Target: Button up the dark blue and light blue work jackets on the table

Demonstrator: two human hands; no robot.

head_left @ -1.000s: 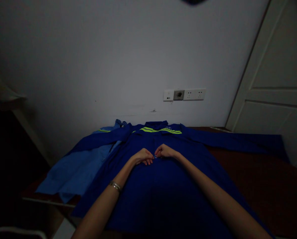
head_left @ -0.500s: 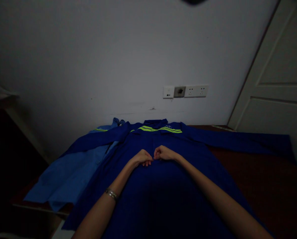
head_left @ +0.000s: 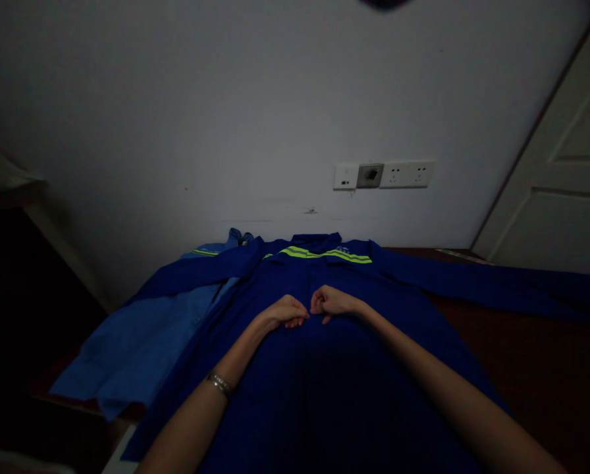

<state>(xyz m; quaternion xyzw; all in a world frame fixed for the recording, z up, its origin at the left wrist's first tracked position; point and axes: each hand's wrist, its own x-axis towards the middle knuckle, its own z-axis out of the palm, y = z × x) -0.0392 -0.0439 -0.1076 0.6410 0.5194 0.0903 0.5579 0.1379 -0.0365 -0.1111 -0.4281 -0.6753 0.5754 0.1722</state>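
A dark blue work jacket (head_left: 275, 355) lies spread face up on a dark red table, collar toward the wall, with a yellow-green and grey reflective band (head_left: 347, 255) across its chest. At the middle of its front, my left hand (head_left: 286, 311) pinches the cloth along the front edge. My right hand (head_left: 333, 301) is just to the right of it, fingers curled and pinching at the same front edge. The fingertips of the two hands almost meet. Whether a button or only cloth is between them is too dark and small to tell.
A lighter blue garment (head_left: 132, 345) lies partly under the jacket's sleeve on the left. Behind the table rises a grey wall with a row of sockets (head_left: 394, 175). A white panelled door (head_left: 566, 178) stands at the right. The dark red tabletop (head_left: 532, 355) shows on the right.
The view has shifted slightly, so the wall sockets and door appear farther right. My right hand's fingers have changed pose a little, one finger now pointing down; both hands stay at the jacket's front.
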